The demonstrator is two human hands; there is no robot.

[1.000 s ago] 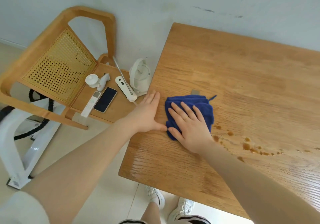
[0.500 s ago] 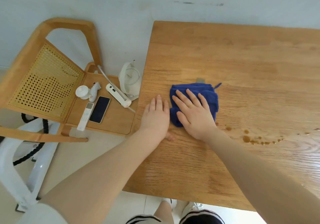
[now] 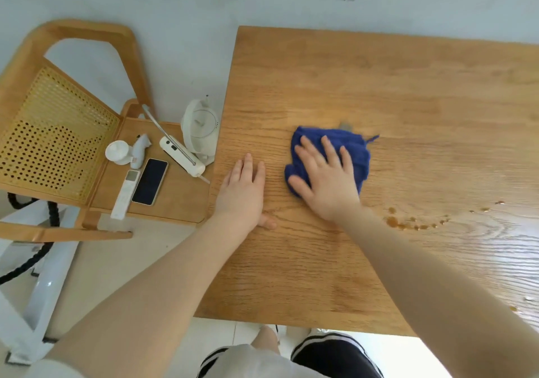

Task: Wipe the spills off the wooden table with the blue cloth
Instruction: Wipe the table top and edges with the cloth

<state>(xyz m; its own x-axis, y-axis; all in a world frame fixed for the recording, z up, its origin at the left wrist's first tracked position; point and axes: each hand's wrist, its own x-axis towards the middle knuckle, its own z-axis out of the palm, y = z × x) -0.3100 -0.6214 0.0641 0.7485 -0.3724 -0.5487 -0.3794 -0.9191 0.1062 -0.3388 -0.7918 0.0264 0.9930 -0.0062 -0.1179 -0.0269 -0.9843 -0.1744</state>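
Cloth point(image 3: 354, 151), blue and bunched, lies on the wooden counter point(image 3: 379, 85) a little left of its middle, pinned under the right hand point(image 3: 326, 183). That hand lies flat on the cloth with its fingers spread; it presses down rather than pinching, so the grip is a splayed palm, not a clasp. A loose thread of the cloth sticks out at its far right corner. Left hand point(image 3: 243, 192) rests palm down on the bare wood near the counter's left edge, fingers together and straight, thumb tucked toward the person, holding nothing and apart from the cloth. Brown spills point(image 3: 408, 223) dot the wood just right of the right wrist, trailing on toward the right edge, clear of the cloth. Beside the counter's left edge stands a wooden chair point(image 3: 58, 132) with a cane back; on its seat lie a dark phone point(image 3: 150, 181), a white remote point(image 3: 126, 193) and a small white fan point(image 3: 201, 128).
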